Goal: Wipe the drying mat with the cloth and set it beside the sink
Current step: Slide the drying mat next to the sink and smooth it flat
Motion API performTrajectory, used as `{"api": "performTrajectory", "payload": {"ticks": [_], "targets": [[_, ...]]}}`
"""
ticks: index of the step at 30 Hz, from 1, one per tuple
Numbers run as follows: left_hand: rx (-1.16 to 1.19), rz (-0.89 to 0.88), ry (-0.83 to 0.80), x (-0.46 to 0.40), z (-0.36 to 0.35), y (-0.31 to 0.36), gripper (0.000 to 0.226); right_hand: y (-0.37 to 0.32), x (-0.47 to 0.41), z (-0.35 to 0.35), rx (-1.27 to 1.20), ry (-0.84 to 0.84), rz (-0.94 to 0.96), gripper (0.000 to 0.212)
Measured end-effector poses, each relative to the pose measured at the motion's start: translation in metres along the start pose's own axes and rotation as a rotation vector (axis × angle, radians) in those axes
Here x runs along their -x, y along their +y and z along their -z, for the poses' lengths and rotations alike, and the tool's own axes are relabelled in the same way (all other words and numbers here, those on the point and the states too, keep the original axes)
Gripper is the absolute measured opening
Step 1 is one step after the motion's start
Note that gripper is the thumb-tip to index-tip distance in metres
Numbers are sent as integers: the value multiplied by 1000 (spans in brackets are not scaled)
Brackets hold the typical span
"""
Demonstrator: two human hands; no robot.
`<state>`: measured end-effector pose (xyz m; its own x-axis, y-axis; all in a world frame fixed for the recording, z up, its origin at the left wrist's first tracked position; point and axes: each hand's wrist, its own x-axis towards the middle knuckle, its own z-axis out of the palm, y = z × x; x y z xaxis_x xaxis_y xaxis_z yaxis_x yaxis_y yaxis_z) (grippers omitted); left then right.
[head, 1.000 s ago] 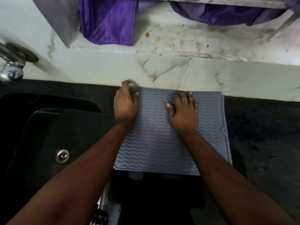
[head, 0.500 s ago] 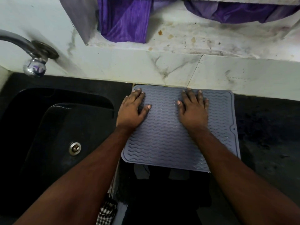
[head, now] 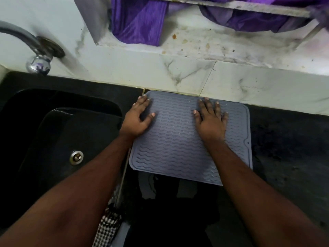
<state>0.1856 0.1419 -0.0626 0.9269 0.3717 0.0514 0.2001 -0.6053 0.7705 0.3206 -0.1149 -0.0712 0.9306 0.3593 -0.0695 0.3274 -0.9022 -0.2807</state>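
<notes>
Head view: your left hand (head: 138, 120) and right hand (head: 210, 120) lie flat, fingers spread, pressing the grey drying mat (head: 178, 139), gripping nothing. Mat lies on the black counter (head: 284, 139), just right of the sink (head: 53, 139), back edge touching the marble wall (head: 178, 73).

Tap (head: 26, 49) cut off at left edge, only spout end and wall flange showing. Purple fabric (head: 138, 20) runs off top of frame, full shape unknown. Checkered cloth (head: 106, 229) at bottom mostly under left forearm, clipped by bottom edge. Mat (head: 178, 139) near right corner hidden under right forearm. Sink (head: 53, 139) basin so dark can't make out inside beyond drain (head: 76, 157). Both arms cut off at bottom.
</notes>
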Motion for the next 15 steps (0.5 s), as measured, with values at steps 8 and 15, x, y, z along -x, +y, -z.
{"api": "performTrajectory", "payload": {"ticks": [8,15], "targets": [[-77,138,129,61,1,-2,55,-21,3,4,51,-84,-94,59],[-105,149,224,71,-2,-9,38,-112,57,-12,-22,-82,280,63]]}}
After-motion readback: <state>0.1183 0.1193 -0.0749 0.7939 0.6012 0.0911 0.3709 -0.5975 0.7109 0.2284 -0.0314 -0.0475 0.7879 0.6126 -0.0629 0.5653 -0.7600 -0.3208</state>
